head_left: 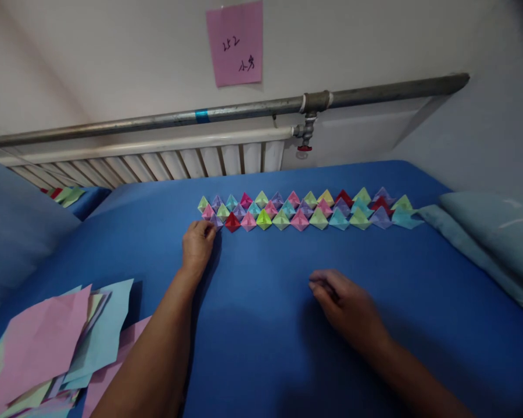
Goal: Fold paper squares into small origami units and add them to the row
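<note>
Rows of small folded paper pieces [300, 219] in pink, green, blue, purple, yellow and red lie across the far part of the blue bed surface [253, 290]. At the left end of the nearest row, my left hand [198, 241] pinches the corner of a purple folded paper piece [216, 222], which rests beside a red one [232, 222]. Nearer to me and well to the right, my right hand [337, 299] hovers over the blue surface. Its fingers are curled together, and whether anything is between them cannot be seen.
Loose sheets of coloured paper [47, 342] are piled at the lower left. A light-blue pillow or folded cloth [492, 232] lies on the right, touching the row's end. Behind the bed run a metal pipe [157, 123] and a white radiator [209, 161]. A pink note [236, 43] hangs on the wall.
</note>
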Tool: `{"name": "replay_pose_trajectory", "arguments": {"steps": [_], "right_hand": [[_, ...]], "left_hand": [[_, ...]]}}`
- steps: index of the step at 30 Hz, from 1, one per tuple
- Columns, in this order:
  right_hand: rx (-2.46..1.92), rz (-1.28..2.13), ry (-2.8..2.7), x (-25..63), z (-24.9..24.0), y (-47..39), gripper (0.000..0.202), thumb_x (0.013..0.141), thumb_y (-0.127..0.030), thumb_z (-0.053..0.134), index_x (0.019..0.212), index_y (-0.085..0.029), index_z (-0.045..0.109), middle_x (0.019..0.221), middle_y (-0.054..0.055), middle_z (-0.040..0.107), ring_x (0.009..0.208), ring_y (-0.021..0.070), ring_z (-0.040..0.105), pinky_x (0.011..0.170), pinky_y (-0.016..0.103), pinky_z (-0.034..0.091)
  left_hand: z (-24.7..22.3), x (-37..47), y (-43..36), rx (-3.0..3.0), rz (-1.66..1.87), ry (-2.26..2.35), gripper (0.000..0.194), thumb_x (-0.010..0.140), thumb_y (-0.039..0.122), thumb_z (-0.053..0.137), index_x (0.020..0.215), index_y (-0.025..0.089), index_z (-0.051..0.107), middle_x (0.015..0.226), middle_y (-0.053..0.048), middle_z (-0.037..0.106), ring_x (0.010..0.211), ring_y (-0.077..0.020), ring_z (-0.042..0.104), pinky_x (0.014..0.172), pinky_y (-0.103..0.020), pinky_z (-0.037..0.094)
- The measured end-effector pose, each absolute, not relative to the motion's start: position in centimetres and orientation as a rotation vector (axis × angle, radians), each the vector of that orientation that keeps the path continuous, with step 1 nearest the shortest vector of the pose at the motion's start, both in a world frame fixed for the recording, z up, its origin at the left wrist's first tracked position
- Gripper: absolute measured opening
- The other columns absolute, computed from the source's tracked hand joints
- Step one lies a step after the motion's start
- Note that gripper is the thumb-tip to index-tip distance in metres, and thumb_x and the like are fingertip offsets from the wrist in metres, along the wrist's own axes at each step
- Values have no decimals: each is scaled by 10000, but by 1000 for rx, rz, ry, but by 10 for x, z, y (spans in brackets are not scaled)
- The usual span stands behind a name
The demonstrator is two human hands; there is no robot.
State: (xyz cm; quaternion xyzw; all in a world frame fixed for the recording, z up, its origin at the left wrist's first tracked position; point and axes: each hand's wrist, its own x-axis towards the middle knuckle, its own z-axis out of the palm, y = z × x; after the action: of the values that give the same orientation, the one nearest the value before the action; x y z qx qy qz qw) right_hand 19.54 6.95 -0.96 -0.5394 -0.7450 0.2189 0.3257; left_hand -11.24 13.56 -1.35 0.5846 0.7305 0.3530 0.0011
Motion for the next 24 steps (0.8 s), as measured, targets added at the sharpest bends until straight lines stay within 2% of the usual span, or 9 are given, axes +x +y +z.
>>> {"name": "replay_pose_trajectory", "arguments": {"steps": [3, 6, 15, 24], "right_hand": [[-1434, 608, -1962, 195, -8, 69, 204, 850, -315, 449, 832, -212, 624, 708, 17, 645, 533, 140, 567, 538, 271, 444], [-1456, 628, -1965, 195, -5, 68, 202, 848, -316, 447, 829, -213, 620, 717, 22, 648, 539, 142, 572, 540, 272, 448], [-1476, 663, -1991, 194, -2, 69, 211, 851, -326, 439, 831, -215, 617, 730, 32, 652, 594, 153, 593, 561, 274, 458], [-1471, 641, -2006, 192, -3, 70, 205, 850, -331, 446, 815, -225, 618, 734, 35, 665, 609, 166, 615, 564, 286, 466]], "left_hand": [[-16, -112, 137, 1807, 1131, 2317, 165, 799, 228, 617, 957, 195, 653, 940, -56, 663, 824, -185, 632, 800, -322, 493], [-19, -111, 137, 1761, 1127, 2376, 210, 792, 270, 641, 981, 178, 630, 945, -66, 651, 851, -199, 628, 800, -333, 497], [-22, -114, 139, 1712, 929, 2509, 183, 751, 334, 680, 811, 162, 661, 902, -86, 625, 931, -259, 589, 859, -407, 453], [-22, -116, 140, 1727, 871, 2511, 162, 790, 308, 650, 834, 159, 696, 938, -98, 643, 944, -252, 589, 883, -393, 445]]}}
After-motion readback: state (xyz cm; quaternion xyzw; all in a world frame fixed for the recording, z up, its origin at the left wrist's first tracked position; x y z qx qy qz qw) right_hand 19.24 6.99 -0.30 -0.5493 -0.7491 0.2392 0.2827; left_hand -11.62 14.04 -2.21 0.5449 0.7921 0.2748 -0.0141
